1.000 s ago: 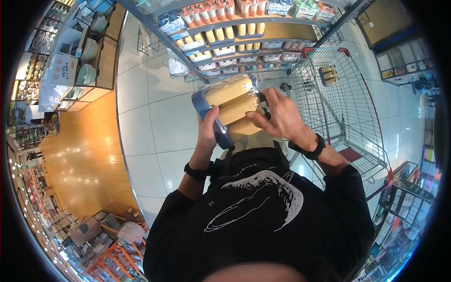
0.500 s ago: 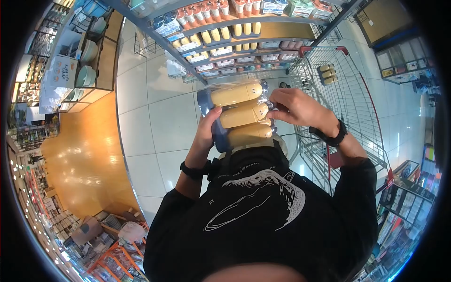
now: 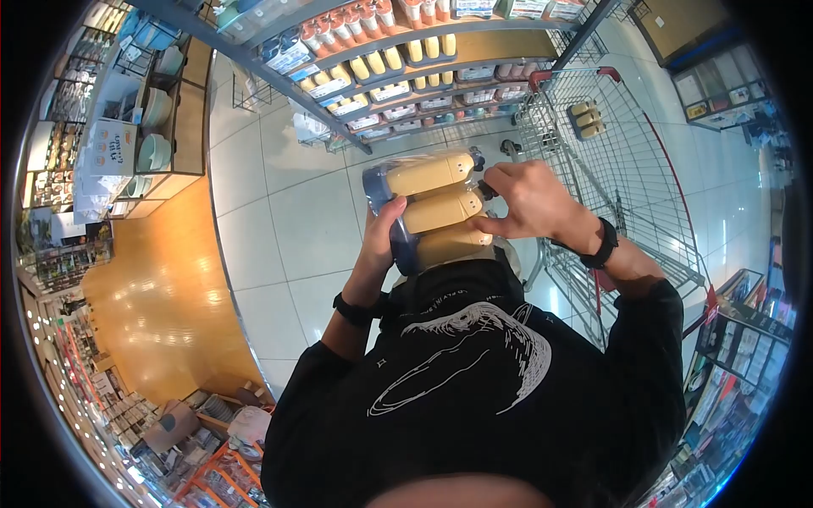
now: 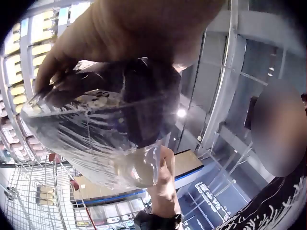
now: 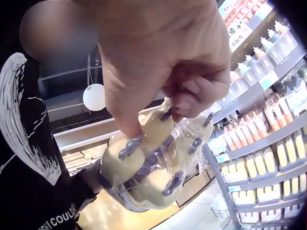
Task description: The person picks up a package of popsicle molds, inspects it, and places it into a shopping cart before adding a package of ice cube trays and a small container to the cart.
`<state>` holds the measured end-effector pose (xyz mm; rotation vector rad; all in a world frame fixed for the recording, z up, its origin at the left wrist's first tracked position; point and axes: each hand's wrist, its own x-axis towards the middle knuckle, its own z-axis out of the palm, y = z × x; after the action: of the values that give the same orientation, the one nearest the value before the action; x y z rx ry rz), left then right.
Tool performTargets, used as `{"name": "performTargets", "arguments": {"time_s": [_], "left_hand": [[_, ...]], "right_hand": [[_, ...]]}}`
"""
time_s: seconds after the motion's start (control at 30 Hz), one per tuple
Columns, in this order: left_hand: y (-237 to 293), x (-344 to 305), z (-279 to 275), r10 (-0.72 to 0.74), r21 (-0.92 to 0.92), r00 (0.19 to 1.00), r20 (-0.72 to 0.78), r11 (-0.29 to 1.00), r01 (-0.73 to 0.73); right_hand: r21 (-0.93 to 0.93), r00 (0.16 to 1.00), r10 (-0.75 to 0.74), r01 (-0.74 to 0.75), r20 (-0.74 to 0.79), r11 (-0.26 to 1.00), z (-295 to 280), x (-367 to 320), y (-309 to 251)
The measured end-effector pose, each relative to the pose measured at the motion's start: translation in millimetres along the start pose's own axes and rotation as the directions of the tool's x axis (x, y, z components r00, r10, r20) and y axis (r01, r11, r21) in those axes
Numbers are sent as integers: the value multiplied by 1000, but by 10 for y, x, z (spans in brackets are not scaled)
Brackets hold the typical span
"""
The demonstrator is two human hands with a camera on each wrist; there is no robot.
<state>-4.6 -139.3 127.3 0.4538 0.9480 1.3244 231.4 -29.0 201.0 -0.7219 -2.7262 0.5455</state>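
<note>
A clear-wrapped pack of yellow bottles point(image 3: 439, 207), with dark blue bases and dark tips, is held in front of the body. My left hand point(image 3: 381, 239) grips it at the dark blue end, thumb on top. In the left wrist view the crinkled plastic wrap point(image 4: 91, 148) bulges below that hand. At the opposite end my right hand point(image 3: 533, 203) has its fingers curled at one dark tip, its thumb reaching to a lower bottle. The right wrist view shows this thumb pressed against a rounded yellow end point(image 5: 123, 155), the fingers pinching at the wrapped tips.
A wire shopping cart point(image 3: 627, 169) stands to the right, with a similar yellow pack point(image 3: 586, 120) inside it. Ahead rises a shelf unit point(image 3: 500, 61) with rows of yellow and orange bottles. Bowls on a display stand point(image 3: 182, 127) are at the left, beside a wooden floor point(image 3: 178, 296).
The pack has turned flatter and shifted slightly right, its bottles now lying more sideways. My right hand drew off to the right, then came back against the tips. The left hand keeps its grip.
</note>
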Motion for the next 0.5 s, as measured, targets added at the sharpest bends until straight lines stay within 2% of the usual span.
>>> {"name": "performTargets", "arguments": {"time_s": [0.07,0.17,0.4,0.5], "left_hand": [[-53,30,-67,9,-18,1000,-20,1000,-9],[-23,27,-52,40,-24,998,-57,999,-41],[23,-8,-56,128,51,987,-95,991,-124],[75,-33,-17,140,28,986,-93,990,-138]], "right_hand": [[-13,994,-41,40,-100,999,54,-14,-4],[-57,991,-42,35,-127,998,72,0,-24],[-123,986,-70,51,-151,991,101,11,-75],[-96,992,-5,-7,-123,995,94,9,-122]]}}
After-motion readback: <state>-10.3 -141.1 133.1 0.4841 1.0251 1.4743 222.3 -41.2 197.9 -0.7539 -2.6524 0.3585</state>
